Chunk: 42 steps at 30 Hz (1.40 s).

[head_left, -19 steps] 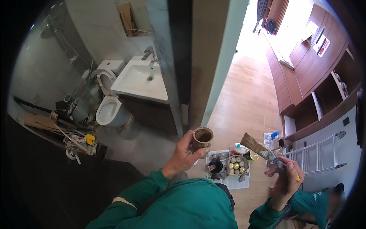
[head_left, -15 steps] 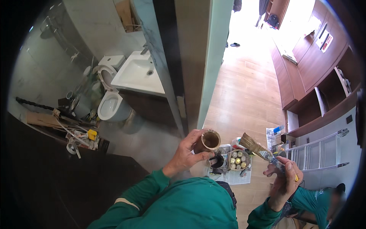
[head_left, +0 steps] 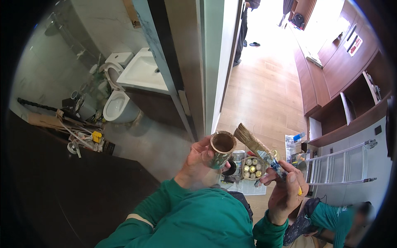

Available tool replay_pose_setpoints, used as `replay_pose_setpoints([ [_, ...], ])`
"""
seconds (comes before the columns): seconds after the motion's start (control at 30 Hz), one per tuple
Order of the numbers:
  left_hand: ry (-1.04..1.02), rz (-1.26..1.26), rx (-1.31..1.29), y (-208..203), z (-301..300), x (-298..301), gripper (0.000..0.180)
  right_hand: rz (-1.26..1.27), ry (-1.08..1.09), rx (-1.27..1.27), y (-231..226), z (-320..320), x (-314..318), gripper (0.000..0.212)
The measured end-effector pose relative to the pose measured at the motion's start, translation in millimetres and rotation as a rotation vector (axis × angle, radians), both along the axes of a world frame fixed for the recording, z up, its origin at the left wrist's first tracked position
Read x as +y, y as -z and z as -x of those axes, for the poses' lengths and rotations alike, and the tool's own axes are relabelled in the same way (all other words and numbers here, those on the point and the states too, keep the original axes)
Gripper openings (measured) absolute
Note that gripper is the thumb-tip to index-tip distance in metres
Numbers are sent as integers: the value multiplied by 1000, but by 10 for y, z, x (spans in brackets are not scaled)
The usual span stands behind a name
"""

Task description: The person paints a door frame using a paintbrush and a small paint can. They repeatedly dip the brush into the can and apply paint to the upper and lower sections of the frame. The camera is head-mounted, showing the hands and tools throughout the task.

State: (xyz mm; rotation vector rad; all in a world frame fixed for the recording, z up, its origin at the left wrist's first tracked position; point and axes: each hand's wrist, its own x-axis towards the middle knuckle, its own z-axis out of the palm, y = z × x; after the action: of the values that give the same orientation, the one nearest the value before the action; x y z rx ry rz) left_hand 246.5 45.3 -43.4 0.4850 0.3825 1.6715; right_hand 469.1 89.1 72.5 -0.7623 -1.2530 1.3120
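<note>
My left hand [head_left: 193, 164] is wrapped round a small paint-stained cup [head_left: 221, 157], its brownish mouth facing up. In my right hand [head_left: 285, 192] is a paintbrush [head_left: 253, 141] with a paint-smeared handle and stiff, tan bristles. The bristles point up and left, close to the cup's rim but apart from it in the picture. Below the hands, a box of several small cans [head_left: 252, 168] rests on a white sheet [head_left: 248, 189]. Beside it is a black round container [head_left: 230, 168], partly hidden by my left hand.
A door frame [head_left: 211, 62] rises just ahead. To the left are a washbasin [head_left: 138, 74], a toilet [head_left: 118, 106] and piled scraps [head_left: 82, 134]. An aluminium ladder [head_left: 343, 165] lies on the right, near a crouching co-worker in green [head_left: 337, 219]. Another person [head_left: 241, 37] stands far off.
My right hand has brought the paintbrush left, toward the cup. The cup has shifted slightly left and up in my left hand. My view has turned a little.
</note>
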Motion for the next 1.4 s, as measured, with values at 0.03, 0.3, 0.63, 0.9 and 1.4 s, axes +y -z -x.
replay_pose_setpoints([
  [0.03, 16, -8, 1, -38, -17, 13, 61, -10, 1, 23, 5, 22, -19, 44],
  [0.3, 2, 31, 61, -267, -93, 169, 66, -96, 30, 126, 196, 122, -128, 43],
  [0.63, 3, -59, -157, -374, -82, 419, 48, -22, 40, 174, 421, 124, -192, 43],
  [0.9, -58, -39, 6, -356, 152, 509, 60, -61, 94, 131, 60, -179, -72, 39],
  [1.4, 76, 218, 98, -484, 281, 462, 42, -248, -351, -627, -1052, -139, 355, 30],
])
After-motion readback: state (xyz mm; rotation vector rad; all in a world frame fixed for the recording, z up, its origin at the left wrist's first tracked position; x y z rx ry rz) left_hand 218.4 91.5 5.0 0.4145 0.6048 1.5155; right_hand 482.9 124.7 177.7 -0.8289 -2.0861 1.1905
